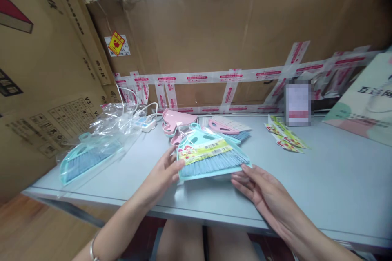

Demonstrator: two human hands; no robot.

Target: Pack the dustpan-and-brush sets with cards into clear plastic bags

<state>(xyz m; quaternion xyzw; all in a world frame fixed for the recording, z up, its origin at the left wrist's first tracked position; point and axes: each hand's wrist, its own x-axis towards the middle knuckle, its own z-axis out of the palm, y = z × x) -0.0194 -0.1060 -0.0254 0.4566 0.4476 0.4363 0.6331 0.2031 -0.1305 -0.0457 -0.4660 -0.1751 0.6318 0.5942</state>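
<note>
Both hands on the teal dustpan [211, 159] at the desk's [330, 179] near edge, a grey-blue brush [211, 164] nested in it under a yellow label [204, 151]. Left hand [167, 171] fingers clamp its left rim; right hand [260, 189] fingers lie straight, seemingly just touching its right corner. At far left, a clear bag [113, 128] holds another teal set [85, 159].

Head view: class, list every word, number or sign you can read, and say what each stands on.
"V3" on the left carton; its other print is blurred.
Yellow diamond sticker on the back cardboard: unreadable.
Pink print on the tape: too small.
Label on the brush set between left hand and right hand: blurred characters.
Paper bag: characters cut off, unreadable.
Card: pixelated.
</note>
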